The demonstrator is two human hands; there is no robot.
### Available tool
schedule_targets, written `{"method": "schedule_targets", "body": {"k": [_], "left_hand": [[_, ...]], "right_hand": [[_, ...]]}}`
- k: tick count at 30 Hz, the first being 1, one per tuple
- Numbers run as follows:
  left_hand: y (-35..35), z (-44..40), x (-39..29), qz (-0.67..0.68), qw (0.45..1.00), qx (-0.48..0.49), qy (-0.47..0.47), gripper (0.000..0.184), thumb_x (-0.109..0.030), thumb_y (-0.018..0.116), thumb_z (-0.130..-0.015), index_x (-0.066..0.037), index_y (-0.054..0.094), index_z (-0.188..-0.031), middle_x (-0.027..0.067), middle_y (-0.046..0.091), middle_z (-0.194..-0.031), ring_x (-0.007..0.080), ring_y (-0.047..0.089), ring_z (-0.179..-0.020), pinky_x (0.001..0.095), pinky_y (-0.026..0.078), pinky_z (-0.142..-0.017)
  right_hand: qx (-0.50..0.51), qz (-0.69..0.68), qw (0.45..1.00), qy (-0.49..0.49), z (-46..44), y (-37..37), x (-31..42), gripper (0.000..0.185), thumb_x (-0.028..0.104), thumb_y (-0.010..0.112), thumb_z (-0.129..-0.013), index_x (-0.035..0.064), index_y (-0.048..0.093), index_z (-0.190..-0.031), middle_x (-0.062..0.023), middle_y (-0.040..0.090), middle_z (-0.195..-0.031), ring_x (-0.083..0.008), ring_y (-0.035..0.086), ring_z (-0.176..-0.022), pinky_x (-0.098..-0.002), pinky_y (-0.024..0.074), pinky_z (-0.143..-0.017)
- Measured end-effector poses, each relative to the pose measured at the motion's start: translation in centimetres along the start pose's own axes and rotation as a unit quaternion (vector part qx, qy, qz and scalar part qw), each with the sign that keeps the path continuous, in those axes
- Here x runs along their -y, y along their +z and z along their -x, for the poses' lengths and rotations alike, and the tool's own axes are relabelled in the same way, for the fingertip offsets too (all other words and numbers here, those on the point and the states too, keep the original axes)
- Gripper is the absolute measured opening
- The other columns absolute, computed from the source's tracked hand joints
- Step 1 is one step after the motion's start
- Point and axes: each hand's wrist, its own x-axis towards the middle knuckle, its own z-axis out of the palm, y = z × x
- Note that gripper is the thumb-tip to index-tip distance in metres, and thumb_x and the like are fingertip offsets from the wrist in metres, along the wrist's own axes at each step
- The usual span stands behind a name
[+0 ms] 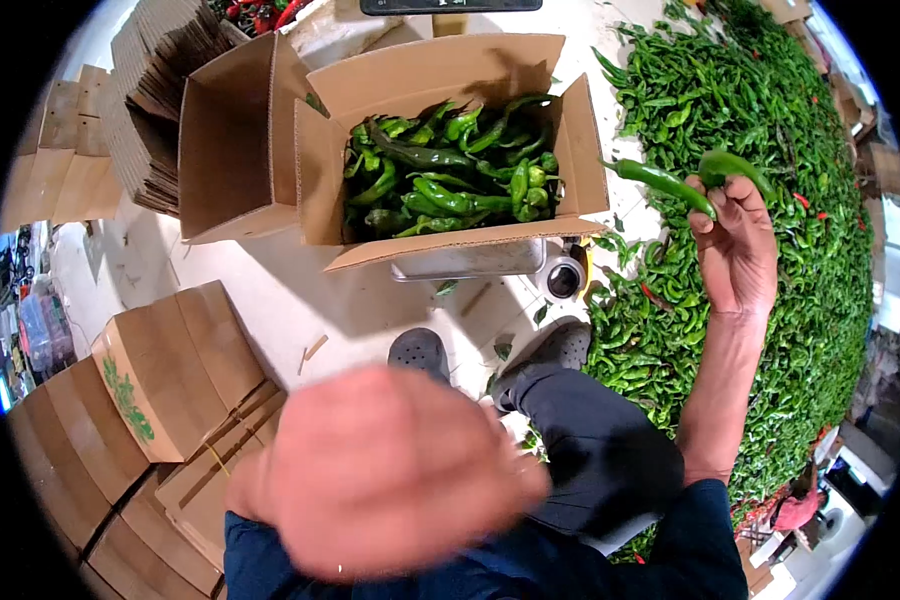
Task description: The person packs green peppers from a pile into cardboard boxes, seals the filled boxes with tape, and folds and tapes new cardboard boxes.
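My right hand is closed around two long green chili peppers, raised at the left edge of a big heap of peppers. One pepper points left toward the open box; the other pepper curves over my fingers. Close to the camera, my left hand is smeared by motion, its fingers unclear. In front of me an open cardboard box with raised flaps holds many green peppers. Beneath it a metal surface shows.
An open cardboard box stands left of the filled one, beside a stack of flattened cartons. Closed boxes are piled at lower left. A roll of tape lies by the metal surface. My shoes are on the tiled floor.
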Motion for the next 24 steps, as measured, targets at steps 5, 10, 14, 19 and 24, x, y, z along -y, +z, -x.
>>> {"method": "schedule_targets", "body": {"k": [5, 10, 14, 19, 24], "left_hand": [[0.0, 4.0, 4.3, -0.186, 0.972, 0.047, -0.132, 0.015, -0.01, 0.079, -0.078, -0.003, 0.068, -0.085, 0.0096, 0.068, -0.078, 0.0262, 0.068, -0.073, 0.0359, 0.053, -0.064], [0.0, 7.5, 5.0, -0.178, 0.952, 0.039, -0.245, 0.016, -0.01, 0.077, -0.082, -0.003, 0.068, -0.092, 0.0111, 0.067, -0.08, 0.0287, 0.067, -0.072, 0.0375, 0.053, -0.064], [2.1, 13.8, 5.0, -0.144, 0.919, 0.078, -0.358, 0.023, -0.018, 0.071, -0.088, -0.005, 0.068, -0.107, 0.0147, 0.066, -0.084, 0.0349, 0.065, -0.075, 0.0433, 0.053, -0.067], [3.5, 23.0, 3.1, -0.153, 0.837, 0.171, -0.497, 0.039, -0.025, 0.069, -0.09, -0.007, 0.061, -0.124, 0.0164, 0.068, -0.1, 0.035, 0.067, -0.094, 0.0449, 0.055, -0.079], [2.2, 21.9, 3.0, -0.263, 0.863, 0.001, -0.431, 0.061, -0.017, 0.074, -0.086, -0.01, 0.049, -0.141, 0.0231, 0.055, -0.133, 0.0391, 0.061, -0.115, 0.0453, 0.054, -0.092]], "right_hand": [[0.052, 0.176, 0.98, -0.082, -1.8, 6.5, -0.7, 0.014, -0.009, 0.062, -0.086, -0.0021, 0.068, -0.096, -0.0191, 0.065, -0.122, -0.0197, 0.067, -0.09, -0.0306, 0.0591, -0.069], [0.102, 0.321, 0.932, -0.133, -3.6, 10.5, -5.8, 0.014, -0.008, 0.056, -0.089, -0.0013, 0.067, -0.096, -0.0088, 0.068, -0.116, -0.0123, 0.067, -0.084, -0.0258, 0.0586, -0.07], [0.126, 0.375, 0.909, -0.128, -4.1, 9.3, -8.0, 0.018, -0.009, 0.055, -0.09, 0.0005, 0.065, -0.101, -0.0091, 0.066, -0.122, -0.0116, 0.065, -0.089, -0.0249, 0.0566, -0.069], [-0.017, 0.368, 0.906, -0.21, -3.1, 7.2, -3.3, 0.021, -0.004, 0.061, -0.092, 0.0002, 0.063, -0.113, -0.0102, 0.068, -0.115, -0.01, 0.063, -0.085, -0.0233, 0.0552, -0.063], [-0.185, 0.567, 0.8, -0.066, 0.2, -6.6, -1.5, 0.033, 0.005, 0.059, -0.095, -0.0033, 0.057, -0.127, -0.0136, 0.068, -0.113, -0.0176, 0.066, -0.095, -0.0289, 0.0554, -0.073]]}}
